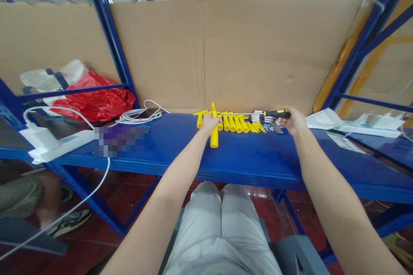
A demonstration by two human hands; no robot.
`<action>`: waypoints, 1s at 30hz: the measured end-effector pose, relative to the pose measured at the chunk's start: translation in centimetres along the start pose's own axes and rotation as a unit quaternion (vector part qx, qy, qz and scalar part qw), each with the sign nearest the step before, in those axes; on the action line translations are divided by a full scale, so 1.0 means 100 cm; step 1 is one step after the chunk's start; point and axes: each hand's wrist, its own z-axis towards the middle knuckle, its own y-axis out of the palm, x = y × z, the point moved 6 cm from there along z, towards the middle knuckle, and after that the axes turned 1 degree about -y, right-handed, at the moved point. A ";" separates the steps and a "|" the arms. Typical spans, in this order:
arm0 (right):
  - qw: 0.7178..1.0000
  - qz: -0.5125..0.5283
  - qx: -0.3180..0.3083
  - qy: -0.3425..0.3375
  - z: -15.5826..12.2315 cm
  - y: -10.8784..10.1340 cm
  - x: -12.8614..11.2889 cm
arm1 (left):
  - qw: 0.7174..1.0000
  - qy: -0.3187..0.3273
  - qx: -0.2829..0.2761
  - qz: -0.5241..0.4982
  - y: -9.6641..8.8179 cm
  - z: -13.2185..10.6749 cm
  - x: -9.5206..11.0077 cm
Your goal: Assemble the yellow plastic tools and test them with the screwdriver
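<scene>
My left hand [209,123] is closed around a yellow plastic scraper handle [214,139], which it holds upright above the blue bench. In my right hand [295,121] is a screwdriver [276,114] with a black and yellow grip. Its long thin shaft runs level to the left, and the tip reaches the yellow handle near my left fingers. Behind lie several more yellow handles [232,123] in a row. Beside them are small yellow pieces [254,127], a little heap of screws [269,127] and a flat metal blade [276,127].
A cardboard sheet [258,51] stands along the back of the blue bench [245,154]. To the left are a red plastic bag [97,99], a coiled white cable [138,116] and a power strip [67,144]. At right lie white packaging [325,119] and another power strip [371,129]. Another person's leg [48,197] shows at lower left.
</scene>
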 end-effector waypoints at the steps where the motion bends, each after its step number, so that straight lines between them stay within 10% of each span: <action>1: 1.000 0.005 0.004 0.001 0.001 0.000 0.000 | 1.000 -0.001 0.000 0.001 0.000 0.000 0.000; 30: 0.990 0.095 0.096 0.028 0.000 -0.012 -0.005 | 0.998 0.007 0.031 -0.061 -0.003 0.006 -0.002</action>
